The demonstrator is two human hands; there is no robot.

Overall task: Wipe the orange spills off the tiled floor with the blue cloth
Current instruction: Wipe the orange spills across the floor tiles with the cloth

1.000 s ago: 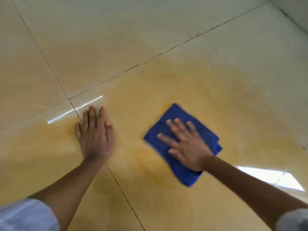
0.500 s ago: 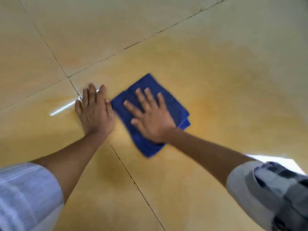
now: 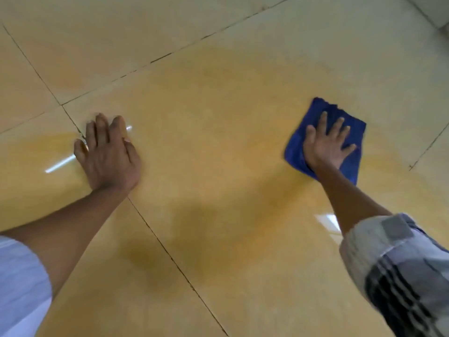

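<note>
- The blue cloth point(image 3: 349, 132) lies folded on the tiled floor point(image 3: 218, 32), at the right side of the orange spills point(image 3: 243, 147).
- The right hand point(image 3: 326, 144) presses it flat, fingers point(image 3: 336, 125) spread wide, likely to push evenly.
- The left hand point(image 3: 109, 154) rests palm down, well apart, fingers close together, holding nothing, seemingly as a prop.
</note>
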